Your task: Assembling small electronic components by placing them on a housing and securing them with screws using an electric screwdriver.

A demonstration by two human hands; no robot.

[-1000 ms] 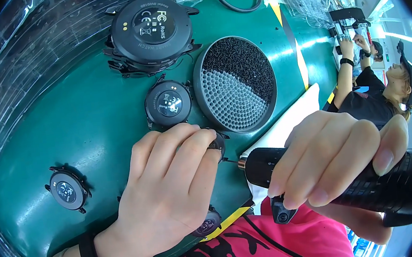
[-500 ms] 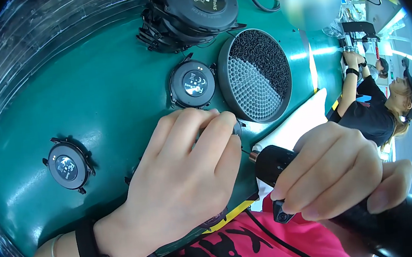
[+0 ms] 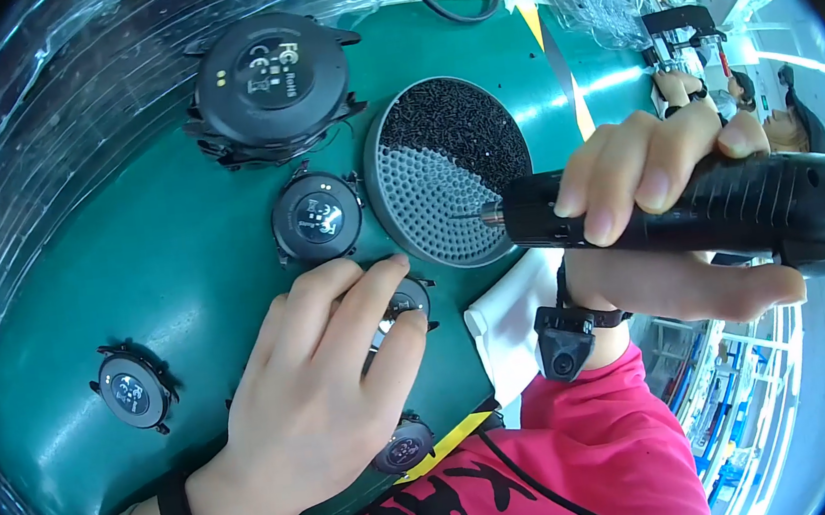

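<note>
My right hand [image 3: 663, 201] is wrapped round a black electric screwdriver [image 3: 759, 206]. Its thin bit points left, over the dimpled part of a round grey tray [image 3: 371, 176]; whether the tip touches cannot be told. Small black screws [image 3: 464, 126] heap up in the tray's far side. My left hand [image 3: 320, 378] grips a round black watch case [image 3: 411, 301] against the green table, its fingers covering much of it. A second watch case [image 3: 318, 217] lies face down just beyond those fingers, and another [image 3: 407, 447] sits near the table edge by my shirt.
A stack of watch cases [image 3: 271, 81] stands at the back. One single case [image 3: 133, 389] lies at the left. A white cloth [image 3: 515, 322] hangs by the near right edge. Clear plastic wrap [image 3: 64, 103] borders the far left. A co-worker's hand [image 3: 678, 87] is at the far right.
The screwdriver has moved from beside the held watch case up and right, to above the screw tray. My left hand stays on the watch case. The view has shifted.
</note>
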